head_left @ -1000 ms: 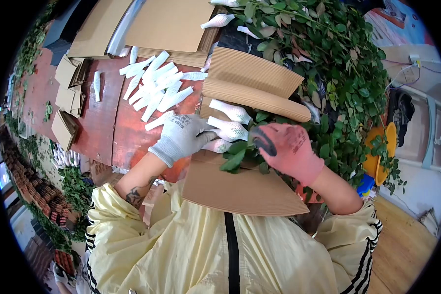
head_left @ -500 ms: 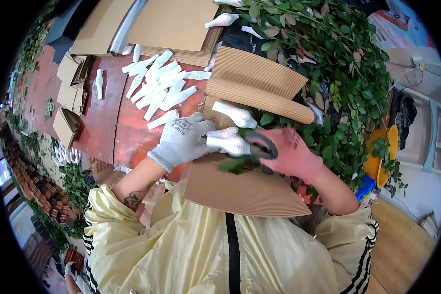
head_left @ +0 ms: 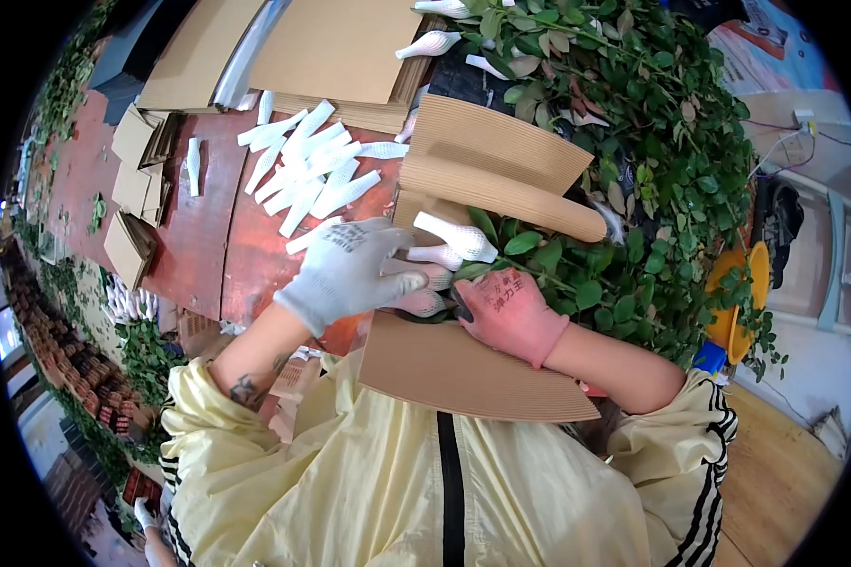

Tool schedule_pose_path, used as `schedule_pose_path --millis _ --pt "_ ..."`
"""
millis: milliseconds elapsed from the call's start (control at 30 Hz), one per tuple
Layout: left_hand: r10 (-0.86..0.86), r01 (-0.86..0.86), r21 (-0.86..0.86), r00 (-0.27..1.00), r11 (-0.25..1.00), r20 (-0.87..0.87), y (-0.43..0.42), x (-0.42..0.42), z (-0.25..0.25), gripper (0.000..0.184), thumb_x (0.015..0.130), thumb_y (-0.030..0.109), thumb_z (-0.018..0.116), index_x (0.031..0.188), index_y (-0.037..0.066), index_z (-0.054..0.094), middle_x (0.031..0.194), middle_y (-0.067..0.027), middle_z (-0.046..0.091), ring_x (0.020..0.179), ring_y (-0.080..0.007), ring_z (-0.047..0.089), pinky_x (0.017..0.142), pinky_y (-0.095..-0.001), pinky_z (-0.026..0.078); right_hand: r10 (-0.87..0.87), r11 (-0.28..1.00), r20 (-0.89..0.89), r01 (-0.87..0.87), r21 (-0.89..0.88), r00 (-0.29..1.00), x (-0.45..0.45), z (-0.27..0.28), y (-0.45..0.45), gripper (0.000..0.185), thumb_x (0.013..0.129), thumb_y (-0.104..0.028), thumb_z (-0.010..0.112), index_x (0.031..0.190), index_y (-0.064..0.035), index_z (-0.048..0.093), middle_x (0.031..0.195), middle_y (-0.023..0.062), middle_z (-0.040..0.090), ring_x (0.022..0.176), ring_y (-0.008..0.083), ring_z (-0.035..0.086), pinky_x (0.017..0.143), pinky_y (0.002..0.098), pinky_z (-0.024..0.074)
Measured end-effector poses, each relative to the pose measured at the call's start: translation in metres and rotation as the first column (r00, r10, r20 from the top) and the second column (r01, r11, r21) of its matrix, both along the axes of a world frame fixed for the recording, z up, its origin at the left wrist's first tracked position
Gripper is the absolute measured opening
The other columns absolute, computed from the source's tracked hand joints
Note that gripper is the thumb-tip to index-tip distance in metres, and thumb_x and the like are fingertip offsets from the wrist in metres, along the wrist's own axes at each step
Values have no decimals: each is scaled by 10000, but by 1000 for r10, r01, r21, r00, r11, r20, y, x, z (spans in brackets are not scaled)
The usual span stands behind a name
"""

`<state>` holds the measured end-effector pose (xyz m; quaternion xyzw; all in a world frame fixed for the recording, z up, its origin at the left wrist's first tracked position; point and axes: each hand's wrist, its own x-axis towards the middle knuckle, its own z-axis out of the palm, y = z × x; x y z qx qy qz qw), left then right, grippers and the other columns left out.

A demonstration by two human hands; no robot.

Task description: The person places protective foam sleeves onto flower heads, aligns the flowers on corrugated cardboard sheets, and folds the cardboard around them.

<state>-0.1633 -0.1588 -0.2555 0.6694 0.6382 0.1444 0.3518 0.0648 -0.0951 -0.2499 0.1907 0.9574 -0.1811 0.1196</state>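
Note:
My left hand [head_left: 350, 269], in a pale grey glove, is closed over the narrow ends of white foam-net sleeves on flower buds [head_left: 424, 302]. Its thumb lies across the netting. My right hand [head_left: 511, 312], in a pink glove with a dark palm, is clenched right at the base of these buds; its fingers hide the stem there. Just above, another netted bud [head_left: 463, 238] rests on leafy stems [head_left: 544, 255]. Below both hands is a sheet of corrugated cardboard [head_left: 473, 369], and a second, partly rolled cardboard piece [head_left: 501, 194] lies beyond them.
Loose white foam-net sleeves [head_left: 312, 165] are heaped on the red table [head_left: 194, 241]. Flat cardboard stacks [head_left: 321, 47] stand at the back, folded cardboard pieces [head_left: 130, 248] at left. Dense leafy stems [head_left: 671, 142] fill the right, beside a yellow basin [head_left: 723, 293].
My right hand has come down and closed at the base of the buds; the dark loop seen at its fingers is hidden. My left hand has shifted slightly over the sleeves.

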Motion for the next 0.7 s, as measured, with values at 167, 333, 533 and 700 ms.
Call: schedule_pose_path --millis 167,333,533,700 --pt "-106 147 146 960 978 -260 -7 5 12 470 667 381 727 1079 184 617 936 -44 607 797 -222 586 678 -368 452 39 996 -39 -42 -81 998 3 37 5 402 743 -298 647 1065 -73 561 911 89 622 768 277 623 655 373 484" --pt "-291 352 320 931 880 -222 -5 14 4 573 672 372 720 1192 198 556 1171 -25 546 868 -211 585 692 -374 462 -150 954 -101 171 246 984 14 42 13 465 743 -293 638 1171 -140 538 967 37 590 878 228 599 733 381 458" --pt "-421 430 -3 882 903 -212 6 19 11 629 701 402 688 1273 223 498 1304 -26 466 1013 -205 591 746 -364 504 -26 835 -157 108 539 987 7 7 39 243 818 -183 496 1041 -118 568 859 66 575 781 239 591 652 341 453" --pt "-385 439 229 890 869 -244 2 13 -6 586 710 380 687 1244 215 512 1255 -30 484 908 -231 615 707 -364 504 -11 901 -59 35 432 998 7 9 28 239 783 -161 519 1012 -115 571 839 71 562 743 212 585 586 322 441"
